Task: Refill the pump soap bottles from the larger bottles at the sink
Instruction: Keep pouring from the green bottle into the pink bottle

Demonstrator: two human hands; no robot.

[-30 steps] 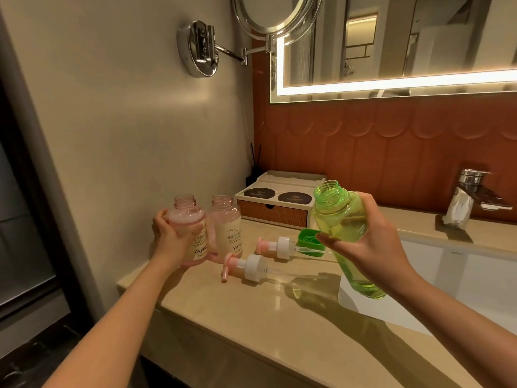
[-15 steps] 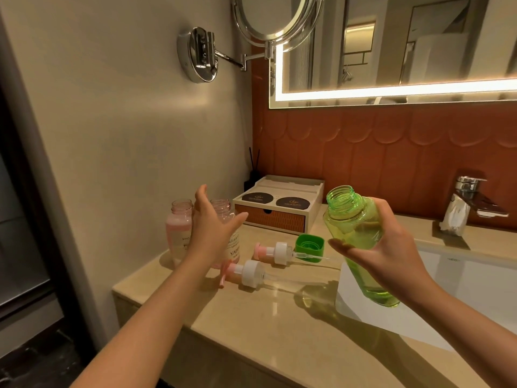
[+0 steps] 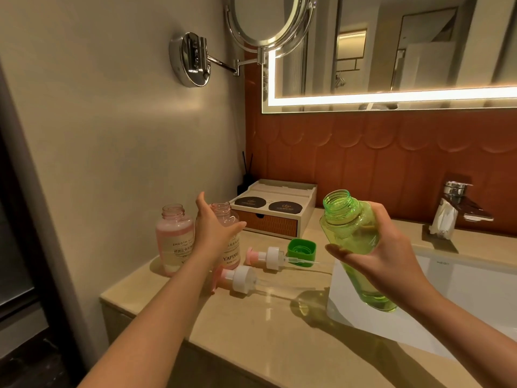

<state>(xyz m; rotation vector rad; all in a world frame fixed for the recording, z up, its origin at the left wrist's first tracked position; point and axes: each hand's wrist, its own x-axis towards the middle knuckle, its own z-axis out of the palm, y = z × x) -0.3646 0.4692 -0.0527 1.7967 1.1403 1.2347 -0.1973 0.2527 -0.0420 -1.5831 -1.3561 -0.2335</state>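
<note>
On the beige stone counter (image 3: 251,331), head view:

- Two uncapped pink translucent plastic bottles stand upright side by side near the wall: left pink bottle (image 3: 174,239) and right pink bottle (image 3: 230,254).
- Left hand (image 3: 216,233): fingers straight, thumb raised, in front of the right pink bottle. Whether it touches cannot be told.
- Right hand (image 3: 375,253): wrapped round a large green translucent plastic bottle (image 3: 349,228), which is uncapped and tilted mouth-first toward the pink bottles, above the left edge of the white sink (image 3: 461,289).
- Between the hands: two white-and-pink pump heads (image 3: 268,257) (image 3: 240,280) lying flat, and a green square cap (image 3: 302,249).
</note>
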